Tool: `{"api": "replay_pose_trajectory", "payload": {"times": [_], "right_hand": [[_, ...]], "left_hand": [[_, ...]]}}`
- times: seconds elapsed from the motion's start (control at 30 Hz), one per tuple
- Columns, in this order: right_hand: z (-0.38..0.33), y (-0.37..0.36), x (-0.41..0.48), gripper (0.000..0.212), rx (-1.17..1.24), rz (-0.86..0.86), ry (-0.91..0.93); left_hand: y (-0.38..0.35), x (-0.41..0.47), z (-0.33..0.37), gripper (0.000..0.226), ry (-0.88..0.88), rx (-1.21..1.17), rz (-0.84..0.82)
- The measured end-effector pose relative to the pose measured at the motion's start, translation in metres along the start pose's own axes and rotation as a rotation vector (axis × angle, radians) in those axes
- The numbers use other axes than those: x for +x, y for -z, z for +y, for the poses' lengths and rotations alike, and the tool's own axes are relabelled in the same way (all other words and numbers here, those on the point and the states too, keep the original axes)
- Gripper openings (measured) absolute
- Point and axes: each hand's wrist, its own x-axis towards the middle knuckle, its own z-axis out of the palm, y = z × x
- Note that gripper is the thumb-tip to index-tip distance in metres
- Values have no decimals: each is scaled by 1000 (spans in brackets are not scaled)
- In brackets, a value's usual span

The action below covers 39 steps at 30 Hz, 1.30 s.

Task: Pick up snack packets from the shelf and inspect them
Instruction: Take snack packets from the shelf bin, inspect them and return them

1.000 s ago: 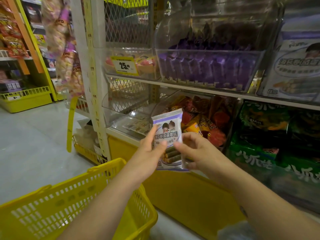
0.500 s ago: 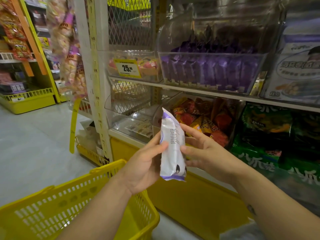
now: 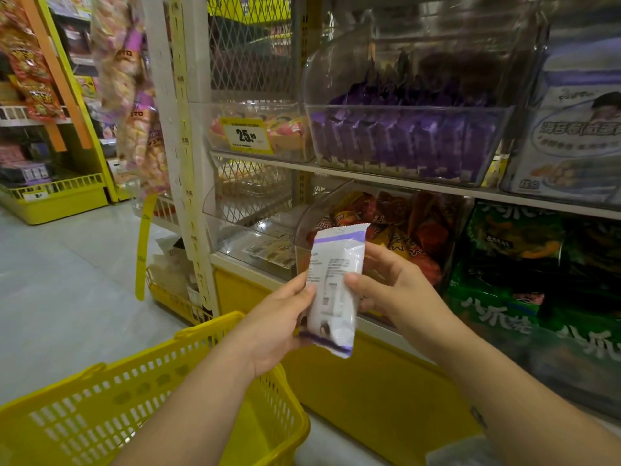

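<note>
Shop aisle, head view: white metal shelf [image 3: 386,180] carrying clear bins [image 3: 410,108]. In front of its lower tier, the white-and-purple plastic snack packet [image 3: 336,284] stands roughly upright, printed back towards the camera. Left hand [image 3: 279,326] and right hand [image 3: 393,294] each pinch one side edge, equally near.

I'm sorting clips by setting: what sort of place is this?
Probably a shop's snack aisle: a yellow price tag on a clear bin, rows of purple packets, and a yellow shopping basket below the held snack packet.
</note>
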Motion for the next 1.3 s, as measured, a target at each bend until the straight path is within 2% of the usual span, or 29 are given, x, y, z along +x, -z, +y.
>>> {"api": "replay_pose_trajectory", "payload": {"times": [0.2,0.4,0.5,0.57,0.73,0.87,0.97,1.03,1.2,1.3], "right_hand": [[-2,-3,-3,55,38,-110,-3],[-4,-3,1,71,213,-58,-34],[-7,-3,2,69,306,-38,-61],[-6,-2,3,63,319,-19,-77],[-5,1,3,59,311,-42,-120],[-2,2,2,56,188,-86,-136],[-3,1,1,50,150,-95,-101],[-3,-1,0,48,78,-82,-55],[-3,-12,-6,69,-425,-28,167],[-1,-16,-8,72,-533,-44,238]], "left_hand": [[6,-1,-4,33,30,-79,-17],[13,1,-6,40,69,-114,-55],[13,3,-6,26,108,-204,-24],[13,4,-6,25,134,-264,7],[6,5,0,49,22,-228,161],[-1,4,7,63,-133,-214,277],[-6,4,9,50,-220,-190,379],[-7,4,9,44,-272,-83,449],[-5,1,13,43,-258,38,414],[0,2,13,21,-307,111,416]]}}
